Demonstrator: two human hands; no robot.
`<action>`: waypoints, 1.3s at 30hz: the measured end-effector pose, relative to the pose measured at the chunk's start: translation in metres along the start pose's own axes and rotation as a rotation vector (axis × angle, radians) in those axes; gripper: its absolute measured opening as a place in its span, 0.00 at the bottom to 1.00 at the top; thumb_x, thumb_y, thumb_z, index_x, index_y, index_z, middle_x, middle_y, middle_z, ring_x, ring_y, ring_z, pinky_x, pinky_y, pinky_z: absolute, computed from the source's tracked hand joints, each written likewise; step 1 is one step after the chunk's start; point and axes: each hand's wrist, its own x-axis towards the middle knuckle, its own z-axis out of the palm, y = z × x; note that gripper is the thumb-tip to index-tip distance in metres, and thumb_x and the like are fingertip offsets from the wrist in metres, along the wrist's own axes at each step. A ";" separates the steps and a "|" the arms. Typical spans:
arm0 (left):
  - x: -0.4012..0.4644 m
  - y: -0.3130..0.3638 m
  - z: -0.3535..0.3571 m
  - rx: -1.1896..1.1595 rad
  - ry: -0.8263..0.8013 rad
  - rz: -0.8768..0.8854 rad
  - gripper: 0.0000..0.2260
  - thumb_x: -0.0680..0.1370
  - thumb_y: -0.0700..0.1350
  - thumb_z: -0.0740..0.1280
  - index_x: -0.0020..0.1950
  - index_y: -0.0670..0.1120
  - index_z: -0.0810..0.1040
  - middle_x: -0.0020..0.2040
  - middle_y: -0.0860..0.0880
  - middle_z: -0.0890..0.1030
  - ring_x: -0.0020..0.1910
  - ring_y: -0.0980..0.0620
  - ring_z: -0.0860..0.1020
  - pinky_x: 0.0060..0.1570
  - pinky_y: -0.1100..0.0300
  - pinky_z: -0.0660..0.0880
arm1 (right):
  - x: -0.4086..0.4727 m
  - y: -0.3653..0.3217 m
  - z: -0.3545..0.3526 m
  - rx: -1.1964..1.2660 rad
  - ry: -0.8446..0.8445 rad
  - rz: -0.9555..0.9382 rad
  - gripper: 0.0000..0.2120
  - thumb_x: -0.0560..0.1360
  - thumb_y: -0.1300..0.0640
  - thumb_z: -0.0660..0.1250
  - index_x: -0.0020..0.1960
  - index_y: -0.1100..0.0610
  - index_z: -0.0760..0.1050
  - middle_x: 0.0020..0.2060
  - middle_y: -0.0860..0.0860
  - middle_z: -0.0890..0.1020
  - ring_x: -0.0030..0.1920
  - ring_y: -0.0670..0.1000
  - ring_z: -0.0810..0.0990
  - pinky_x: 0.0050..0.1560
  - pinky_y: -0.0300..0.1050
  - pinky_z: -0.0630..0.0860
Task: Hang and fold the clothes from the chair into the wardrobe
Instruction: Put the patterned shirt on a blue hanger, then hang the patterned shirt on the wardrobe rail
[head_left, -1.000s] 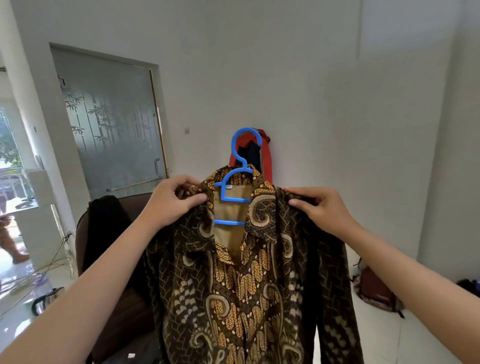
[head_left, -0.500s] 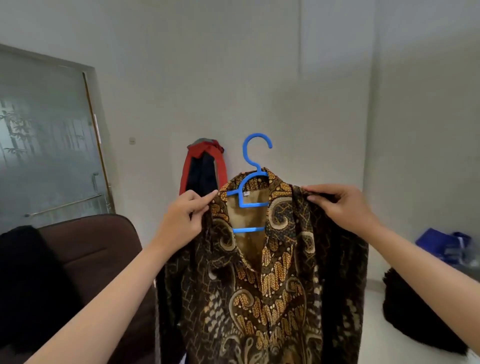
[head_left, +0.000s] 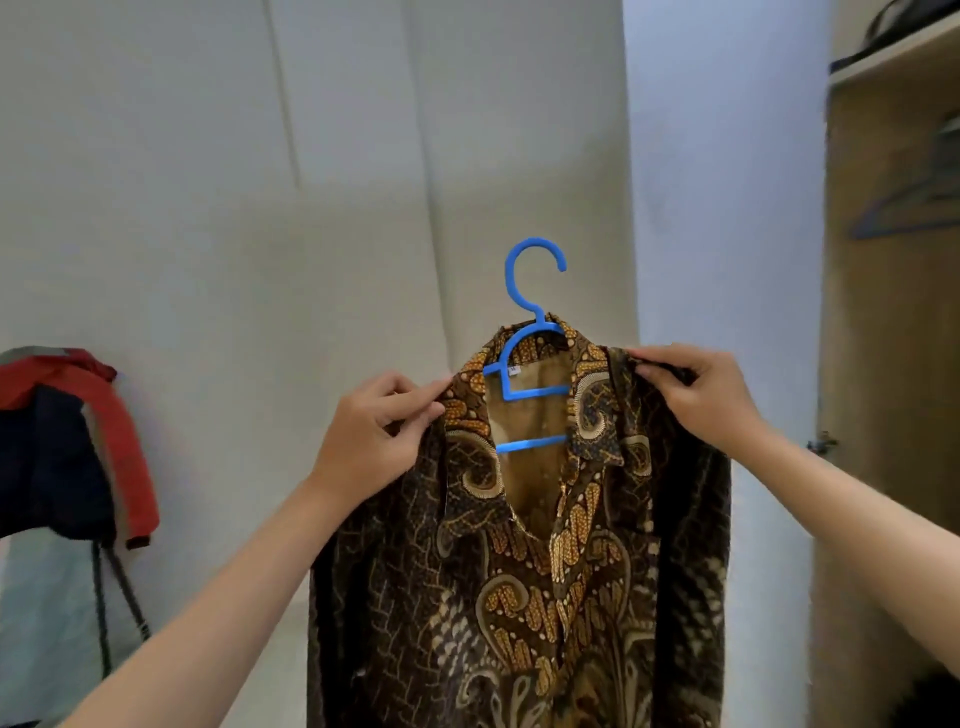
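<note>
A brown and gold batik shirt (head_left: 545, 571) hangs on a blue plastic hanger (head_left: 530, 332) held up in front of me. My left hand (head_left: 374, 431) pinches the shirt's left shoulder beside the collar. My right hand (head_left: 696, 395) grips the right shoulder. The hanger's hook stands free above the collar, touching nothing. At the right edge the wooden wardrobe (head_left: 893, 364) stands open, with blurred dark hangers (head_left: 919, 202) inside under a shelf.
A red and dark jacket (head_left: 67, 441) hangs on the white wall at the left, with black straps dangling below it. A white wall panel stands between the shirt and the wardrobe. Something dark lies low at the wardrobe's foot.
The view has swung right: the glass door and brown chair have left the frame, and the wardrobe has come in at the right. Both hands keep the same hold on the shirt's shoulders.
</note>
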 end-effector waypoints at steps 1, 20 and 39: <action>0.008 0.004 0.017 -0.034 -0.025 0.027 0.15 0.74 0.51 0.69 0.59 0.49 0.79 0.37 0.48 0.77 0.36 0.50 0.75 0.38 0.59 0.72 | -0.001 0.006 -0.016 -0.032 0.028 0.020 0.13 0.74 0.65 0.69 0.54 0.50 0.80 0.46 0.42 0.83 0.48 0.31 0.78 0.52 0.25 0.71; 0.189 0.117 0.345 -0.212 -0.075 0.140 0.20 0.70 0.60 0.69 0.61 0.60 0.76 0.37 0.51 0.73 0.37 0.53 0.72 0.35 0.58 0.69 | 0.048 0.158 -0.295 -0.363 0.377 0.202 0.07 0.69 0.41 0.69 0.47 0.31 0.80 0.46 0.32 0.83 0.57 0.42 0.79 0.67 0.63 0.65; 0.272 0.126 0.492 -0.329 -0.035 0.055 0.14 0.73 0.48 0.71 0.59 0.55 0.79 0.34 0.47 0.76 0.37 0.47 0.75 0.37 0.52 0.72 | 0.112 0.271 -0.376 -0.599 0.328 0.079 0.12 0.77 0.54 0.67 0.55 0.38 0.80 0.40 0.36 0.81 0.49 0.44 0.77 0.60 0.56 0.68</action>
